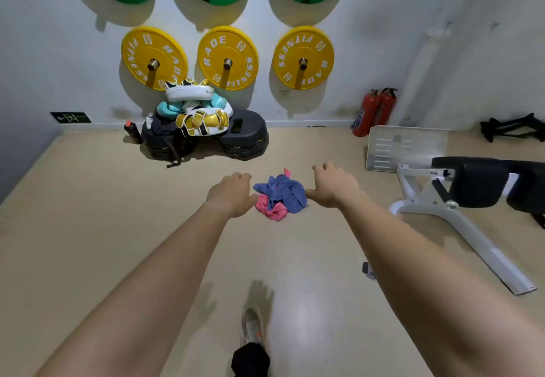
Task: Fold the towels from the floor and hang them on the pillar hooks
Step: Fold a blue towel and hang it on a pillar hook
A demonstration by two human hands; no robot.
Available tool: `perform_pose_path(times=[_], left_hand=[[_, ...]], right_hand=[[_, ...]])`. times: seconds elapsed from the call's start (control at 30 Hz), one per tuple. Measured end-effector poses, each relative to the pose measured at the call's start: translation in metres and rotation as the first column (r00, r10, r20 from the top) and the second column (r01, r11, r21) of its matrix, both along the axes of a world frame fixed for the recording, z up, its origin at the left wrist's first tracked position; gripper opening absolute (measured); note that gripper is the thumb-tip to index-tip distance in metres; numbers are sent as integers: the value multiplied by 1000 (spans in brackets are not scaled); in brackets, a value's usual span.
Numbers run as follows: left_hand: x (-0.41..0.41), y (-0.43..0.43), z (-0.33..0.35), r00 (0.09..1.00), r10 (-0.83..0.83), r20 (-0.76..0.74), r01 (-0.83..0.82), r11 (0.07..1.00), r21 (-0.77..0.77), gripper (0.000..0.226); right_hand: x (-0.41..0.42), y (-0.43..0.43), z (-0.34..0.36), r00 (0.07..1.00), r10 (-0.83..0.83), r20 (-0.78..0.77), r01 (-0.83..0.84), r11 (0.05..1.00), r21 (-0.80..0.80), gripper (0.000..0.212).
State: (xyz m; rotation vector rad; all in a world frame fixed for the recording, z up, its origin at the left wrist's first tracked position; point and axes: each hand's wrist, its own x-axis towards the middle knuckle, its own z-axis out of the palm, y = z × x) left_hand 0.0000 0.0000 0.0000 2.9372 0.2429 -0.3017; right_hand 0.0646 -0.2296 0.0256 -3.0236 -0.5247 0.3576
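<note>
A crumpled blue towel lies on the beige floor, on top of a crumpled pink towel. Both my arms stretch forward over the floor. My left hand hovers just left of the pile, palm down, fingers loosely curled, holding nothing. My right hand hovers just right of the pile, thumb pointing toward the blue towel, empty too. Neither hand touches the towels. No pillar or hooks are in view.
A white-framed black weight bench stands at the right. A black step platform piled with boxing pads sits against the wall. Two red fire extinguishers stand at the back right. Yellow and green plates hang on the wall. My shoe is below.
</note>
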Motion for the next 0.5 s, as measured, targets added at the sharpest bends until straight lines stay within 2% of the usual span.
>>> perform_pose_path(times=[0.23, 0.5], left_hand=[[141, 52, -32, 996, 9, -92, -18, 995, -98, 55], [274, 86, -83, 977, -5, -214, -17, 995, -100, 55]], right_hand=[[128, 53, -30, 990, -67, -123, 64, 997, -30, 63], [255, 73, -86, 965, -114, -234, 112, 993, -21, 61]])
